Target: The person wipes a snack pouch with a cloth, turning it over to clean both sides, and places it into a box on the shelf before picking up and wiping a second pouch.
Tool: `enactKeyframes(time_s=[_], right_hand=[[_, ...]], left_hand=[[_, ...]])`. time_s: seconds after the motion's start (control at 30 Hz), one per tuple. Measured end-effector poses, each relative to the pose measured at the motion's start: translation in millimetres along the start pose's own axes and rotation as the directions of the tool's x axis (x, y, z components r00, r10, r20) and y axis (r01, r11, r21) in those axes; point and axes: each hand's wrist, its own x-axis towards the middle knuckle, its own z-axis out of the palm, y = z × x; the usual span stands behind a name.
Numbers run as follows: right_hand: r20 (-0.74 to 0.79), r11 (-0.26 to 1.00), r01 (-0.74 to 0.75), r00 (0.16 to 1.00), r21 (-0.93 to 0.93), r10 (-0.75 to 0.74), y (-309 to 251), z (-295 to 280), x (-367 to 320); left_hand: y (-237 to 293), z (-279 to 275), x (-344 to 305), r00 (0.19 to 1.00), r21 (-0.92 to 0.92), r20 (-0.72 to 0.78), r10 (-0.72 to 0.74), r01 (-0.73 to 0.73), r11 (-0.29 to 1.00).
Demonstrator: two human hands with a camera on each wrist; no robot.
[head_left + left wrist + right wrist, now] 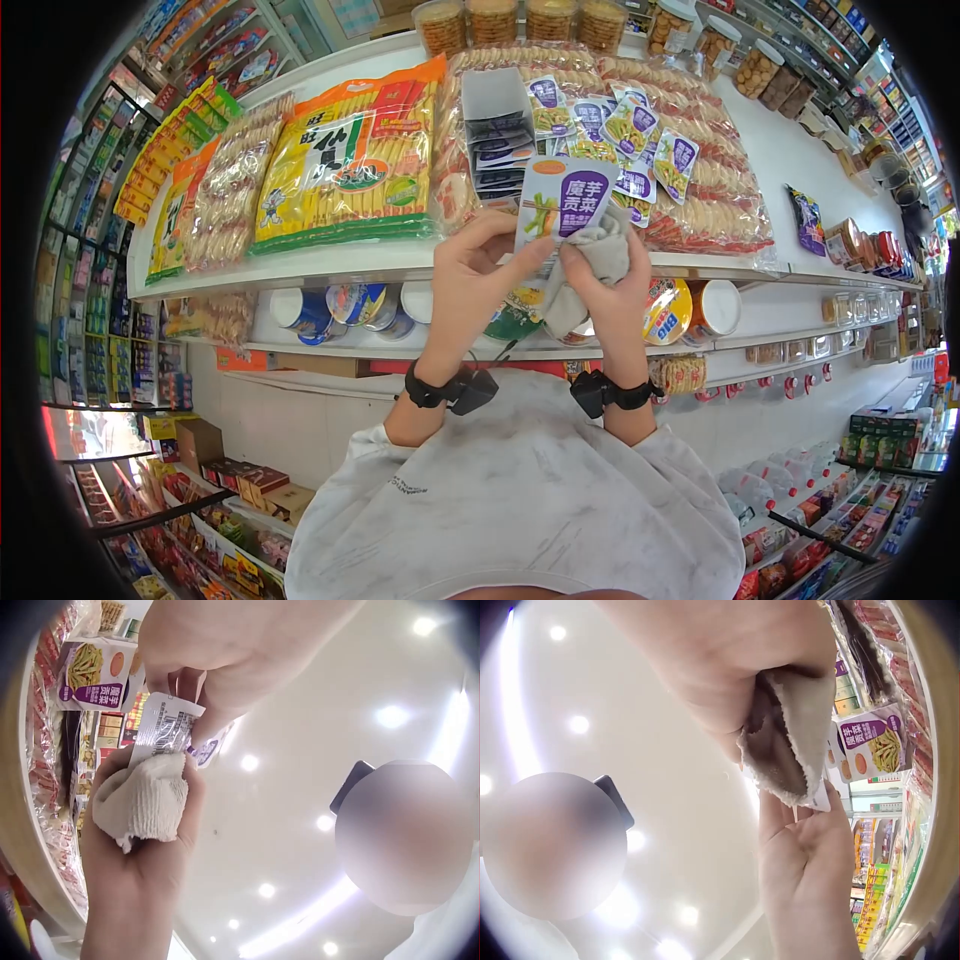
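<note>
A small white and purple snack packet (572, 190) stands upright before the chest, printed side toward the head camera. My left hand (478, 285) pinches its left edge between thumb and fingers. Bunched in my right hand (612, 305) is a greyish-white cloth (603, 250), held against the packet's lower right. The left wrist view shows the packet's barcoded back (165, 724) just above the cloth's ribbed part (154, 806). From the right wrist, the cloth (806, 727) hides most of the packet. Similar packets (630, 125) lie loose beyond the hands, beside an opened display box (497, 105).
Large bags of rice crackers (350, 150) and bagged round biscuits (700, 150) cover the white shelf (400, 262). Plastic jars (550, 25) line its back. Instant noodle tubs (715, 308) sit on the tier below, under the hands. Stocked racks (110, 260) stand at the left.
</note>
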Motion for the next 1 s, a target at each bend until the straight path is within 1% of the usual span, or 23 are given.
enactKeyframes(time_s=[0.07,0.17,0.27,0.37,0.47,0.57,0.67,0.77,0.87,0.97,1.0], right_hand=[[-0.015,1.000,-0.010,1.000,0.009,0.010,-4.1,-2.7,1.1],[-0.045,1.000,0.019,0.999,0.005,-0.019,-2.7,0.3,-0.3],[-0.009,0.998,-0.001,1.000,0.060,0.002,-6.4,5.4,-1.8],[0.075,0.999,-0.011,0.997,0.035,0.008,-1.8,2.7,-0.4],[0.090,0.999,-0.017,0.996,-0.042,0.021,-0.7,0.7,-0.4],[0.098,0.998,0.004,0.995,-0.061,0.002,6.5,-1.4,-0.7],[0.055,0.998,-0.051,0.997,0.022,0.050,13.0,-3.7,-0.4],[0.009,0.991,-0.087,0.996,0.102,0.087,-0.9,0.1,2.4],[-0.087,0.985,-0.057,0.994,0.164,0.072,-0.5,0.9,4.4],[-0.109,0.979,-0.084,0.988,0.188,0.106,-1.2,-0.8,4.2],[-0.074,0.980,-0.095,0.991,0.172,0.109,-2.0,-1.6,3.8]], left_hand=[[0.1,-4.7,-1.3,0.992,0.010,0.061,-0.108,0.107,0.994],[-2.2,-5.8,-1.9,0.997,0.077,0.058,-0.042,0.038,0.996],[-4.7,-5.7,0.0,0.995,0.131,0.048,0.088,-0.093,0.987],[-5.0,-4.7,0.0,0.994,0.118,0.027,0.109,-0.112,0.987],[-11.6,-7.6,0.3,0.988,0.152,0.051,0.143,-0.150,0.977],[-11.5,-10.0,-0.1,0.987,0.181,0.094,0.132,-0.147,0.972],[-8.3,-9.5,-1.0,0.997,0.118,0.074,0.015,-0.024,0.993],[0.3,-4.7,-1.6,0.994,-0.022,0.070,-0.085,0.087,0.996],[-3.6,-10.8,-3.0,0.985,-0.011,0.080,-0.153,0.154,0.988],[0.3,-9.5,-3.6,0.979,-0.001,0.023,-0.201,0.201,0.979],[1.3,-9.4,-3.8,0.980,-0.004,0.015,-0.198,0.198,0.980]])
